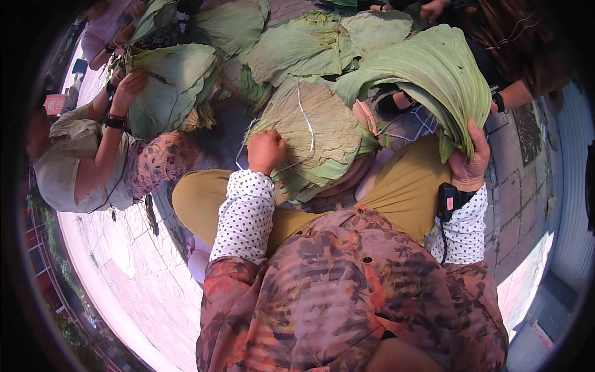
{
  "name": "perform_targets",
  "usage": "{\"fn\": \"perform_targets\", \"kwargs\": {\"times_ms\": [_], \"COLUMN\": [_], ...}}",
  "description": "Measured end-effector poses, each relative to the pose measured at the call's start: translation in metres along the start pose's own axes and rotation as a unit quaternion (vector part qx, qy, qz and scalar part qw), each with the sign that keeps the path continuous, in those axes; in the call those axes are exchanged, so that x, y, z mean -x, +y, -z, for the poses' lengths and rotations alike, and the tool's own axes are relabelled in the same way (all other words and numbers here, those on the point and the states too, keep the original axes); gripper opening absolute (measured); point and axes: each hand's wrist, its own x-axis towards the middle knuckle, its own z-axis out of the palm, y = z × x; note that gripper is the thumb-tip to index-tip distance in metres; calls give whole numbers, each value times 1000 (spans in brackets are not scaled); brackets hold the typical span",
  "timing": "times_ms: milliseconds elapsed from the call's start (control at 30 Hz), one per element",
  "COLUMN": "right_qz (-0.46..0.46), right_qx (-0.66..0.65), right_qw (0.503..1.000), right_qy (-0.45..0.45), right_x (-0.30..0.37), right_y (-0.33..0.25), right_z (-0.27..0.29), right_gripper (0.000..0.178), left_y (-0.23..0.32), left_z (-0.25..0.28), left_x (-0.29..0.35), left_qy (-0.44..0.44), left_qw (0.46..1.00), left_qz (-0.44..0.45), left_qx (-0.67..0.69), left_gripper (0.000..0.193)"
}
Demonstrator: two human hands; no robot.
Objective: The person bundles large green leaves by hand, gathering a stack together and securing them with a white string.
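Observation:
My right hand (471, 158) grips a thick bundle of large, veined green leaves (427, 65) by its narrow end. The broad part arches up and to the left. In front of my lap lies a round stack of dry, brownish-green leaves (316, 124), with a white string (304, 115) across its top. My left hand (266, 150) is closed in a fist at the stack's left edge, close to the string. Whatever its fingers hold is hidden. Pinkish stems (364, 116) show at the stack's right side.
At the left, a seated person (93, 155) holds another leaf bundle (173, 87). More leaf piles (297, 46) lie beyond my stack. A co-worker's arm (517, 94) shows at the far right. Loose white string (421, 121) lies under my raised bundle. Paving (124, 266) surrounds us.

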Motion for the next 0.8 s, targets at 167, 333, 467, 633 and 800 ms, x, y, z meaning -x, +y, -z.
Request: {"fn": "perform_targets", "kwargs": {"times_ms": [167, 333, 467, 633, 800], "right_qz": [-10, -8, -11, -19, -6], "right_qx": [-6, 12, 10, 19, 7], "right_qw": [999, 998, 999, 999, 1000], "right_qy": [36, 55, 41, 29, 15], "right_x": [-1, 3, 6, 3, 6], "right_y": [-1, 1, -3, -6, -6], "right_z": [1, -6, -12, -5, -3], "right_gripper": [51, 53, 52, 54, 54], "left_y": [-1, 20, 31, 31, 108], "left_z": [-6, -18, -33, -62, -39], "left_x": [-70, -132, -155, -154, -132], "left_qy": [-1, -40, -141, -32, -9], "left_qw": [973, 965, 960, 967, 952], "left_qz": [110, 145, 186, 131, -23], "left_qx": [201, 216, 153, 217, 305], "left_gripper": [27, 40, 42, 23, 17]}}
